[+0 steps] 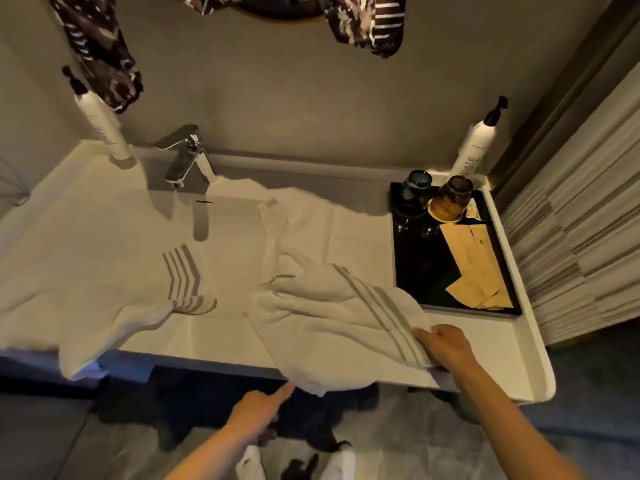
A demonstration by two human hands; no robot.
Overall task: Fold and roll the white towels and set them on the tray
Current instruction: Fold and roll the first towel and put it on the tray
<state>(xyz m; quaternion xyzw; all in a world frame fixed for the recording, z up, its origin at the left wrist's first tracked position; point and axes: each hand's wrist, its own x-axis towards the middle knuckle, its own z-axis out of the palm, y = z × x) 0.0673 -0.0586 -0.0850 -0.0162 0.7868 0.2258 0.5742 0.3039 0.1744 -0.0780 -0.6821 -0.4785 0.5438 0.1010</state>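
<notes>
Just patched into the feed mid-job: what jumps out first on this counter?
Two white towels with grey stripes sprawl unfolded over the counter: one draped off the front edge at left, the other crumpled in the middle, its striped end pinched by the right hand while the left hand reaches under its hanging corner. At far right the black tray holds two tumblers and tan packets, no towel.

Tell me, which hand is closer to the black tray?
Right. The right hand grips the striped towel just in front of the black tray. The left hand points up from below the counter edge, farther left.
</notes>
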